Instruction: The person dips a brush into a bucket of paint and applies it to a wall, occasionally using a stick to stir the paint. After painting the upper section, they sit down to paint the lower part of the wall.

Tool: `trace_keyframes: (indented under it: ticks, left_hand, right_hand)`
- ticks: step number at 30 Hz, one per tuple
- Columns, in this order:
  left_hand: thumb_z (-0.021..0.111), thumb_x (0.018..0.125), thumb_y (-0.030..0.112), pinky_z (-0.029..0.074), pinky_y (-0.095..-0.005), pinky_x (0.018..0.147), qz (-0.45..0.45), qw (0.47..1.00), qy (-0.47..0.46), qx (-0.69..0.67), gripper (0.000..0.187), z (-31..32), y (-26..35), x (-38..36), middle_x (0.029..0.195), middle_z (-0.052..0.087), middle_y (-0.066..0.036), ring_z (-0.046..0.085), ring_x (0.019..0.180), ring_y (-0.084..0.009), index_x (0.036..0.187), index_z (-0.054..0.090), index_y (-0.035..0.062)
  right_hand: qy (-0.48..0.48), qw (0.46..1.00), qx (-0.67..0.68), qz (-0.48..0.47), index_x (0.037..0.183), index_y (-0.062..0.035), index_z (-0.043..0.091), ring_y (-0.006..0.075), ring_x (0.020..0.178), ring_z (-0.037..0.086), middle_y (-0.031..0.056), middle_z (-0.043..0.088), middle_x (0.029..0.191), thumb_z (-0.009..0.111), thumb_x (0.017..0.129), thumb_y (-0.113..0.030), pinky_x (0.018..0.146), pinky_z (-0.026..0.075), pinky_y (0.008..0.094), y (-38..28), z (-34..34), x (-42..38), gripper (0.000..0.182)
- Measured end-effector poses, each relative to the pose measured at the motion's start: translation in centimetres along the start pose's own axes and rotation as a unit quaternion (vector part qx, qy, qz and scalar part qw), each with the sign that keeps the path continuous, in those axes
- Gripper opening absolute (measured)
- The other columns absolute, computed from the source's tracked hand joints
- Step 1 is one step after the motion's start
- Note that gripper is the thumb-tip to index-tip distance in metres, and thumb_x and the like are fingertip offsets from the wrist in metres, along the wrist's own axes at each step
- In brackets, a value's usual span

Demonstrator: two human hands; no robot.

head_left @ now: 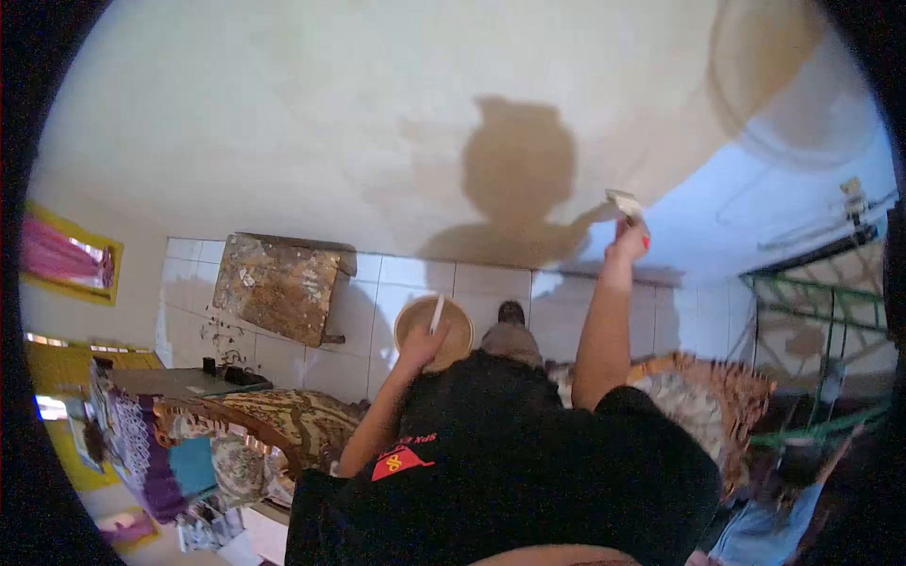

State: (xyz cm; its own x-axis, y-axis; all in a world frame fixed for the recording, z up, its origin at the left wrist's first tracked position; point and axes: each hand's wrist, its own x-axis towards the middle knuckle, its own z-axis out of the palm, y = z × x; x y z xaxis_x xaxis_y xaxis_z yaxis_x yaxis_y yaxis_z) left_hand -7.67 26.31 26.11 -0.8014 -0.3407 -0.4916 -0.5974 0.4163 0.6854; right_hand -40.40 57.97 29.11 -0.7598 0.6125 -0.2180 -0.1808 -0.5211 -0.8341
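Note:
My right hand point(627, 243) is closed around the handle of a paintbrush point(624, 202), raised on an outstretched arm. Its pale bristles are right by the wall point(377, 123), and a bit of red shows on the handle. Low on the left, my left hand point(421, 349) is closed at a round, tan bucket point(456, 332). A white strip, looking like the bucket's handle, runs from the far rim to my fingers. The wall is cream over most of its surface and bluish white toward the right. My shadow falls across it.
A paint-spattered wooden table point(278, 288) stands against the wall on the left. Carved, upholstered chairs point(703, 401) are close behind me on both sides. A green metal frame point(821, 311) stands at the right. White tiles point(491, 281) cover the floor.

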Motion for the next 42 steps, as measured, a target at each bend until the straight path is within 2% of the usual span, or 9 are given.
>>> trace_keyframes:
  ticks: [1, 5, 10, 18, 20, 23, 26, 35, 42]
  left_hand:
    - [0.053, 0.081, 0.049, 0.045, -0.0410, 0.052, 0.017, 0.999, -0.003, 0.033, 0.055, 0.4, -0.1, 0.0, 0.063, 0.060, -0.017, 0.059, 0.053, -0.0294, 0.086, 0.060, -0.0051]
    - [0.054, 0.078, 0.053, 0.048, -0.0419, 0.063, 0.123, 0.985, 0.118, 0.029, 0.056, 2.9, -1.5, 1.0, 0.073, 0.063, -0.016, 0.062, 0.069, -0.0288, 0.094, 0.062, -0.0003]
    - [0.049, 0.080, 0.054, 0.046, -0.0423, 0.069, 0.083, 0.993, -0.015, -0.082, 0.055, 4.0, -2.0, 2.3, 0.082, 0.064, -0.018, 0.061, 0.077, -0.0319, 0.094, 0.063, 0.0022]
    - [0.052, 0.078, 0.053, 0.045, -0.0430, 0.082, 0.138, 0.983, 0.010, -0.117, 0.061, 6.5, -5.7, 4.1, 0.100, 0.060, -0.021, 0.058, 0.094, -0.0336, 0.109, 0.057, 0.0014]
    - [0.055, 0.077, 0.048, 0.048, -0.0400, 0.072, -0.008, 0.999, 0.002, -0.050, 0.048, 2.2, -0.6, 0.1, 0.088, 0.064, -0.017, 0.062, 0.080, -0.0284, 0.096, 0.064, 0.0041]
    - [0.055, 0.080, 0.041, 0.046, -0.0367, 0.052, 0.073, 0.991, -0.010, -0.109, 0.044, 1.4, -1.2, -0.7, 0.068, 0.062, -0.012, 0.059, 0.058, -0.0214, 0.092, 0.062, -0.0011]
    - [0.054, 0.080, 0.047, 0.042, -0.0348, 0.042, -0.045, 0.997, -0.015, -0.065, 0.051, -0.7, 2.5, -3.2, 0.050, 0.052, -0.009, 0.052, 0.042, -0.0192, 0.077, 0.059, -0.0031]
    - [0.056, 0.080, 0.045, 0.042, -0.0324, 0.042, 0.006, 0.993, -0.017, -0.116, 0.051, -0.1, 1.8, -3.3, 0.053, 0.053, -0.011, 0.054, 0.046, -0.0195, 0.077, 0.059, -0.0050]
    - [0.054, 0.081, 0.046, 0.045, -0.0348, 0.047, -0.005, 0.992, -0.060, -0.112, 0.052, 0.4, 0.3, -2.1, 0.056, 0.055, -0.012, 0.056, 0.048, -0.0211, 0.079, 0.060, -0.0049]
  right_hand:
    - [-0.029, 0.998, -0.003, -0.049, 0.072, -0.0056, 0.058, 0.0118, 0.065, 0.050, 0.0027, 0.055, 0.073, 0.055, 0.079, -0.012, 0.052, 0.038, 0.0240, -2.8, 2.3, -1.1, 0.010]
    - [-0.134, 0.985, 0.049, -0.101, 0.102, 0.0063, 0.055, 0.0236, 0.092, 0.056, 0.0139, 0.058, 0.100, 0.049, 0.084, -0.015, 0.079, 0.047, 0.0331, -13.1, 7.2, -0.7, 0.029]
    - [-0.163, 0.950, 0.043, -0.265, 0.115, 0.0105, 0.044, 0.0307, 0.109, 0.049, 0.0224, 0.049, 0.117, 0.043, 0.088, -0.024, 0.093, 0.043, 0.0381, -20.0, 10.1, -5.0, 0.044]
    - [-0.122, 0.966, -0.022, -0.226, 0.096, 0.0053, 0.060, 0.0229, 0.079, 0.057, 0.0135, 0.061, 0.095, 0.048, 0.083, -0.018, 0.069, 0.047, 0.0320, -2.4, -0.8, 2.6, 0.029]
    - [-0.079, 0.981, -0.037, -0.174, 0.081, -0.0027, 0.058, 0.0173, 0.069, 0.051, 0.0057, 0.055, 0.080, 0.049, 0.082, -0.017, 0.059, 0.043, 0.0300, -0.4, -2.6, 2.3, 0.017]
    - [-0.029, 0.991, -0.048, -0.122, 0.073, -0.0065, 0.057, 0.0123, 0.064, 0.050, 0.0017, 0.054, 0.071, 0.047, 0.081, -0.013, 0.056, 0.042, 0.0279, -3.6, -0.2, -0.7, 0.015]
    - [-0.038, 0.992, 0.119, -0.024, 0.078, -0.0015, 0.056, 0.0154, 0.071, 0.057, 0.0059, 0.058, 0.080, 0.053, 0.078, -0.006, 0.060, 0.050, 0.0254, -10.9, 6.6, -2.0, 0.005]
    - [-0.155, 0.929, 0.258, -0.216, 0.089, 0.0035, 0.054, 0.0204, 0.080, 0.059, 0.0105, 0.058, 0.090, 0.049, 0.083, -0.007, 0.077, 0.052, 0.0321, -28.4, 16.6, -7.3, 0.013]
    - [-0.073, 0.975, 0.152, -0.145, 0.093, 0.0012, 0.054, 0.0221, 0.080, 0.061, 0.0122, 0.060, 0.092, 0.055, 0.080, -0.011, 0.071, 0.053, 0.0301, -15.5, 9.9, -4.3, 0.018]
